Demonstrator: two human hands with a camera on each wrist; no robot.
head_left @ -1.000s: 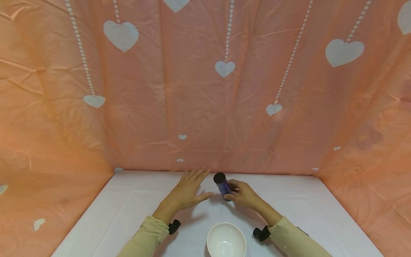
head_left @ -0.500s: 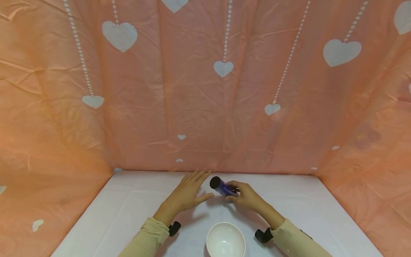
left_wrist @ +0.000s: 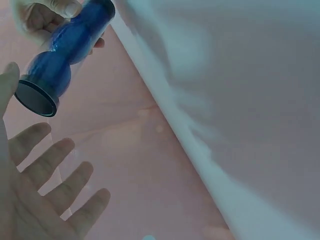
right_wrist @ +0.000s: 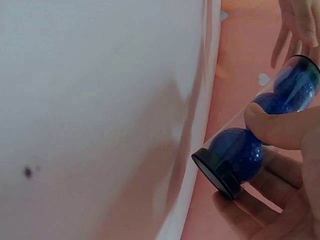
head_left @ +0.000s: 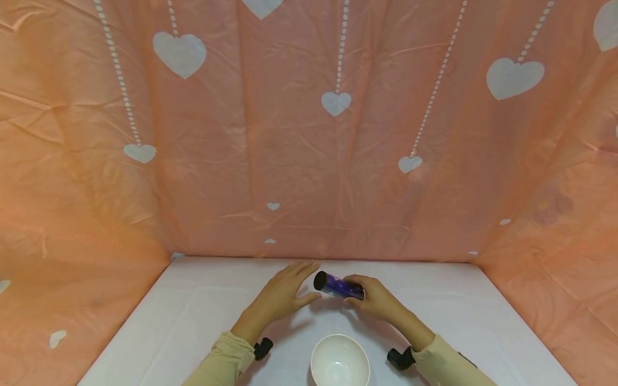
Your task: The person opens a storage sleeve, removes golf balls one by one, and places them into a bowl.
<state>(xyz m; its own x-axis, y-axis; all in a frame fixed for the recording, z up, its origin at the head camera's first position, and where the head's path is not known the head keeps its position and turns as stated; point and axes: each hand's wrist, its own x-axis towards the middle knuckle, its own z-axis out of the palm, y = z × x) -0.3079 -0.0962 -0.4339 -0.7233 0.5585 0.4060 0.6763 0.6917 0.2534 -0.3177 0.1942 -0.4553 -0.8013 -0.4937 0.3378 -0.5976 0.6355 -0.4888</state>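
Observation:
My right hand (head_left: 369, 297) grips a blue hourglass-shaped tube with black end caps (head_left: 338, 286), tipped almost level above the white table (head_left: 193, 311). In the right wrist view the thumb and fingers (right_wrist: 280, 125) pinch the blue tube (right_wrist: 260, 145) at its waist. My left hand (head_left: 285, 292) is spread flat with straight fingers just left of the tube's black cap, holding nothing. The left wrist view shows those spread fingers (left_wrist: 50, 195) below the tube (left_wrist: 60, 65). A white bowl (head_left: 340, 362) sits close to me, between my forearms.
Peach cloth with white hearts (head_left: 309, 134) walls the table at the back and on both sides. Black wrist cameras (head_left: 263, 347) sit on both beige sleeves.
The blue tube has tipped from nearly upright to nearly level, its black cap swinging left toward my left hand. My left hand has stayed spread in place.

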